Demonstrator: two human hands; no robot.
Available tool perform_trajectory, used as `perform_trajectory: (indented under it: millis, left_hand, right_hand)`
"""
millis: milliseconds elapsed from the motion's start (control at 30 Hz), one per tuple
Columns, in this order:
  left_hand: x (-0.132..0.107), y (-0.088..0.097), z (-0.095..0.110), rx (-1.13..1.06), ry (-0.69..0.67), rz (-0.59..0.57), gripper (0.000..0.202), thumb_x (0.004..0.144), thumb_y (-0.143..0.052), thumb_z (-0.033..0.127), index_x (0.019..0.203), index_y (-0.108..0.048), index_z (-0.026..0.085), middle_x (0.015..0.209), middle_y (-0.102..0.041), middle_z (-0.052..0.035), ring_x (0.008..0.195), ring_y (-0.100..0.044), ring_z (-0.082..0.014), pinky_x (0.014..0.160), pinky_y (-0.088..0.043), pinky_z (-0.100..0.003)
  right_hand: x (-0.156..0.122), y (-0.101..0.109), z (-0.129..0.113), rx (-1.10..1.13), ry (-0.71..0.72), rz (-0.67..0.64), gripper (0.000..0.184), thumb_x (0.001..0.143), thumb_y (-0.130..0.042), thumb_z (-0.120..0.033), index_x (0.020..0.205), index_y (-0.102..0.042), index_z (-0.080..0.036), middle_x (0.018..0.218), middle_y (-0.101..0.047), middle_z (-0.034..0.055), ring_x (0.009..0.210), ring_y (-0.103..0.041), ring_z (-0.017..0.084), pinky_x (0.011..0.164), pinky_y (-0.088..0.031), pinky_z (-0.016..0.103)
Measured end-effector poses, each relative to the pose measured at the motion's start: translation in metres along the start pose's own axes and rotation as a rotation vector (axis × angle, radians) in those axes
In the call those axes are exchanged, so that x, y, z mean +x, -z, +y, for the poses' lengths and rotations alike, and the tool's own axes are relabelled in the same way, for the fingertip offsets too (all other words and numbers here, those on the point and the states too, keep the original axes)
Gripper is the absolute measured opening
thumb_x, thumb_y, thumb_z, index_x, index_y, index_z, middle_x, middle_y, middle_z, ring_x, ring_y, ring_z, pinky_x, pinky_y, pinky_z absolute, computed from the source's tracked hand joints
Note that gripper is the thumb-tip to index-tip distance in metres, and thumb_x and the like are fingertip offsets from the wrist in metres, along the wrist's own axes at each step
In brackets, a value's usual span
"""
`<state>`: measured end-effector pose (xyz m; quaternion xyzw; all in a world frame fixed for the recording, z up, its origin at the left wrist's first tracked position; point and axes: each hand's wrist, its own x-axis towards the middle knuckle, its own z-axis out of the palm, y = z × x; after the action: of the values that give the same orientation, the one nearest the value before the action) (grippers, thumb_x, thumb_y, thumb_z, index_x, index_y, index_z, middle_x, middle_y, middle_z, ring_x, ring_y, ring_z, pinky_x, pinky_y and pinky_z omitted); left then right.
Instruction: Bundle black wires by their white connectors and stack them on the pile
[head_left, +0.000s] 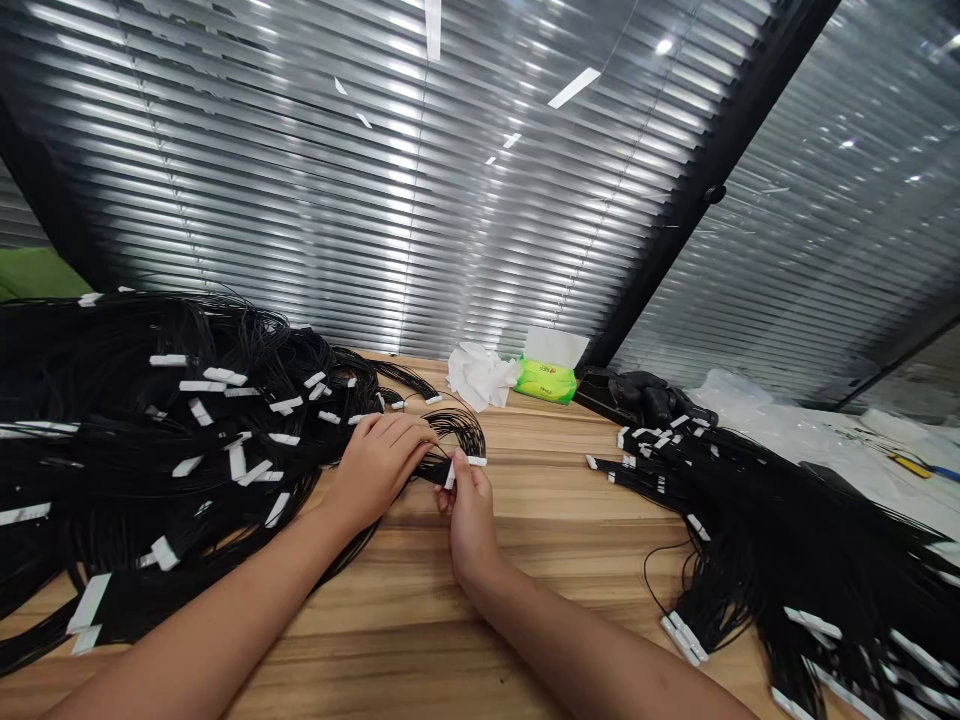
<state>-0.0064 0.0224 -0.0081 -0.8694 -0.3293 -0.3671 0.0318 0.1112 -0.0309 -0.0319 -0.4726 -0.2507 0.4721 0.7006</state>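
Observation:
My left hand (384,465) is closed on thin black wires in the middle of the table. My right hand (472,515) pinches the end of a black wire bundle close to a white connector (451,474). A second white connector (475,461) lies at the right fingertips, on the end of wires that loop (459,422) above both hands. Just left of my left hand spreads a large heap of black wire harnesses (225,420) with many white connectors. My fingers hide part of the held wires.
On the right lies another pile of black wire harnesses (780,530) with white connectors. Crumpled tissue (480,375) and a green tissue pack (546,380) stand at the back of the wooden table (420,620), before a glass partition with blinds (375,170). Clear plastic (750,405) lies far right.

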Motion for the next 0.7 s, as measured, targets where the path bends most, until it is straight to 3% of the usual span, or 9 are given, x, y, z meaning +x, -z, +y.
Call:
perform_trajectory:
  millis: [200, 467, 600, 700]
  left_hand:
    - [0.000, 0.001, 0.000, -0.019, 0.072, 0.095, 0.021, 0.093, -0.044, 0.026, 0.096, -0.065, 0.027, 0.106, -0.068, -0.0020, 0.111, -0.054, -0.0223, 0.093, -0.029, -0.039]
    - [-0.005, 0.005, 0.009, -0.132, 0.191, 0.060, 0.018, 0.092, -0.046, 0.017, 0.094, -0.063, 0.023, 0.100, -0.068, -0.0002, 0.103, -0.055, -0.0170, 0.090, -0.033, -0.033]
    - [-0.008, 0.004, 0.011, -0.195, 0.289, 0.075, 0.021, 0.089, -0.047, 0.010, 0.087, -0.064, 0.022, 0.095, -0.067, -0.0001, 0.096, -0.055, -0.0169, 0.086, -0.036, -0.033]
    - [-0.010, 0.003, 0.013, -0.232, 0.333, 0.096, 0.022, 0.088, -0.047, 0.010, 0.085, -0.065, 0.023, 0.093, -0.066, -0.0010, 0.094, -0.055, -0.0172, 0.086, -0.037, -0.033]
  right_hand:
    - [-0.003, -0.001, 0.000, -0.051, -0.005, -0.056, 0.047, 0.066, -0.060, -0.064, 0.060, -0.051, -0.018, 0.045, -0.044, -0.0056, 0.043, -0.036, 0.008, 0.043, -0.025, 0.022]
    - [-0.004, 0.001, 0.008, -0.050, -0.091, 0.021, 0.057, 0.044, -0.072, -0.068, 0.063, -0.059, -0.016, 0.046, -0.046, -0.0052, 0.042, -0.040, 0.010, 0.042, -0.028, 0.023]
    - [0.000, 0.007, 0.014, -0.072, -0.117, 0.020, 0.057, 0.042, -0.073, -0.067, 0.066, -0.064, -0.016, 0.045, -0.049, -0.0022, 0.040, -0.042, 0.012, 0.040, -0.029, 0.025]
    - [-0.003, 0.009, 0.018, -0.115, -0.067, 0.046, 0.047, 0.054, -0.070, -0.063, 0.068, -0.067, -0.018, 0.046, -0.051, 0.0000, 0.039, -0.042, 0.014, 0.039, -0.031, 0.028]
